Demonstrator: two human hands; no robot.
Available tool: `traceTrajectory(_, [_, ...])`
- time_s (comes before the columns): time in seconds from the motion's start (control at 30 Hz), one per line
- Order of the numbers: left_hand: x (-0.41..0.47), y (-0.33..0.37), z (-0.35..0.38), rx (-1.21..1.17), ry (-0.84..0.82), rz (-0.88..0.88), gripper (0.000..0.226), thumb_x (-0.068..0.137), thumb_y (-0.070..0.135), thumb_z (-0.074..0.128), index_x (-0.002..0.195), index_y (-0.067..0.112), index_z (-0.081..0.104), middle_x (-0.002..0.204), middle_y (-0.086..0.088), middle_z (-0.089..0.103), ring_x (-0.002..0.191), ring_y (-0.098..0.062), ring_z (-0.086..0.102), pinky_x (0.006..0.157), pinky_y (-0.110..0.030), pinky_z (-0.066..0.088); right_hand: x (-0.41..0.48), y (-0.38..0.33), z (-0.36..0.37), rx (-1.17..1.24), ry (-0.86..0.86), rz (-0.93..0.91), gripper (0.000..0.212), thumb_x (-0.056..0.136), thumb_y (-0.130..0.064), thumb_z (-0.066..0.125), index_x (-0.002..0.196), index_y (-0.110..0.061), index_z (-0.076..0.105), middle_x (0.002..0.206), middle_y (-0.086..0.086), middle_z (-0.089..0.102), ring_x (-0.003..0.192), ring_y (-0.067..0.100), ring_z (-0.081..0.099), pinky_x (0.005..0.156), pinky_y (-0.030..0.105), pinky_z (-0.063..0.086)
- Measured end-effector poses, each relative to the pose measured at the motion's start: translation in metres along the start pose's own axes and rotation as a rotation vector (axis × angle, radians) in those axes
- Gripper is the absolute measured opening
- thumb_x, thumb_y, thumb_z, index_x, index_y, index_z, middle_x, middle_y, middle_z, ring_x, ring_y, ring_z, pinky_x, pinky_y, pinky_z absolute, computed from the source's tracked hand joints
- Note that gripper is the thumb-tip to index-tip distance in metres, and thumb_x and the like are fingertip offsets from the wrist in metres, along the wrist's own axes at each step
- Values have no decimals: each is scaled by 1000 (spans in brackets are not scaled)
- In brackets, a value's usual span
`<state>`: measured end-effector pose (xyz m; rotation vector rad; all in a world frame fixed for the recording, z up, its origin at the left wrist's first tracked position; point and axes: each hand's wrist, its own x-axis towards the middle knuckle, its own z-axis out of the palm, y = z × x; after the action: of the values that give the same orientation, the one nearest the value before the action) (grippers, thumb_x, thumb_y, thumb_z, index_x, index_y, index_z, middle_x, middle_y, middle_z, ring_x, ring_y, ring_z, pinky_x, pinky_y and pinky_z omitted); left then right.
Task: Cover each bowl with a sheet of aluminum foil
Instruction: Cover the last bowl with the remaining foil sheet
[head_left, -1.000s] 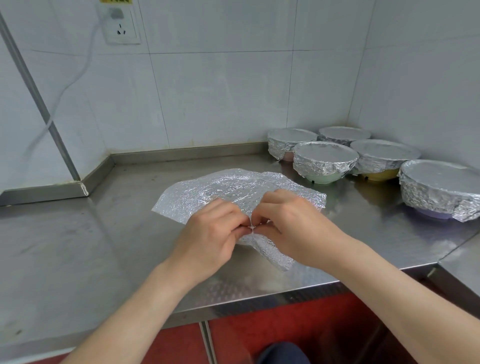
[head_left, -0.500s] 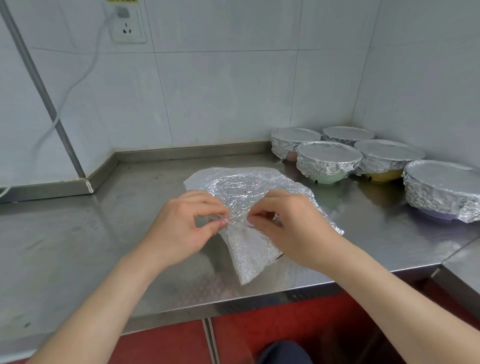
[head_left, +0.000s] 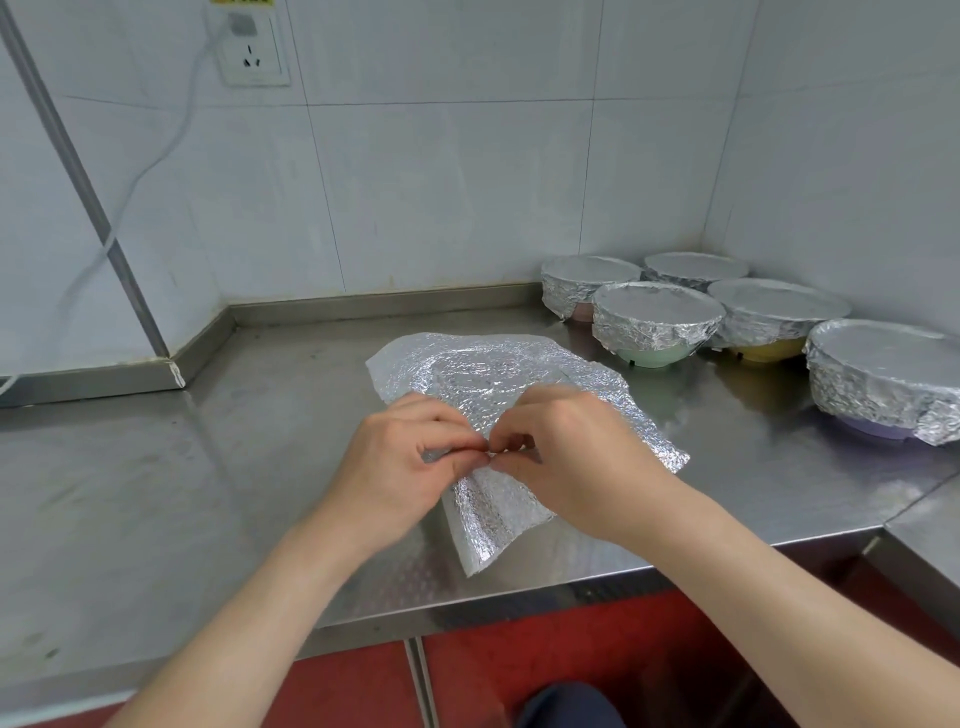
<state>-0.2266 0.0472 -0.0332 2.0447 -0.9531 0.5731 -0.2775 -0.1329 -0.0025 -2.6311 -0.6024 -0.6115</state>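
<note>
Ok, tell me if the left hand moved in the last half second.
Yes. The left hand shifted right, toward the green bowl, meeting the right hand on the foil sheet.

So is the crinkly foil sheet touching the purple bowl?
Apart. Head view shows bare steel counter between the crinkled silver foil sheet and the foil-covered purple bowl.

worktop (head_left: 156, 493): stainless steel, set into a tiled corner | middle: crumpled foil sheet (head_left: 467, 364) lying on it | right rear: five foil-covered bowls (head_left: 657, 322) clustered close together
</note>
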Motion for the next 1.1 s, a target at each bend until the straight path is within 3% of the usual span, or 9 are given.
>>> traceTrajectory(0.1, [-1,0,4,91,-4,69,11,81,28,64,83,23,73,82,14,63,81,-3,51,74,-15,40,-1,-1,3,-29,11,-32,11,84,-29,71,85,-19,72,81,1,63,80,28,58,71,39,47])
traceTrajectory(0.2, [-4,1,8,187,20,148,20,87,24,55,84,13,71,83,6,63,82,-12,53,74,-24,43,-1,-2,8,-138,37,-41,10,81,-28,73,82,-19,68,79,2,63,78,30,59,68,37,43])
traceTrajectory(0.4, [-8,1,11,193,64,185,24,90,19,50,82,7,70,82,2,63,80,-18,56,71,-30,46,-1,-4,19,-301,54,-46,22,61,-12,82,69,-17,62,65,-1,59,63,25,58,59,34,46])
traceTrajectory(0.5, [-8,0,6,151,23,159,21,87,19,54,84,9,72,84,7,63,81,-13,55,74,-25,45,-3,-6,14,-199,29,-47,9,74,-22,74,73,-18,66,68,-1,61,66,26,59,61,34,44])
traceTrajectory(0.6, [-6,-5,-6,90,-11,79,5,80,16,72,83,18,75,85,16,64,83,-3,57,79,-15,44,-1,-3,-4,64,-64,11,13,89,-27,62,85,-19,73,79,-2,66,75,19,60,70,37,48])
traceTrajectory(0.7, [-5,-6,-18,1,8,-93,23,76,13,80,90,30,76,94,21,68,95,2,62,88,-7,40,0,3,-15,192,-33,90,9,88,-18,67,88,-15,76,83,-3,70,78,10,59,74,26,45])
traceTrajectory(0.83, [-1,7,-13,-54,46,-101,9,75,25,80,82,29,78,85,18,70,90,-5,63,83,-14,45,-1,7,-13,214,-60,118,5,84,-19,72,85,-18,77,81,-4,69,74,9,60,73,28,48])
traceTrajectory(0.97, [1,12,-1,-40,9,-92,11,69,24,84,77,28,78,84,16,68,81,-12,61,72,-18,46,1,7,-12,171,-61,87,4,82,-25,75,84,-23,77,80,-2,67,76,13,60,74,33,48])
traceTrajectory(1.1, [2,5,0,-54,1,-56,11,68,28,82,79,27,78,81,14,67,78,-12,60,71,-23,46,-1,7,-8,104,-60,20,6,80,-26,76,85,-21,76,80,-1,64,76,15,57,73,33,46])
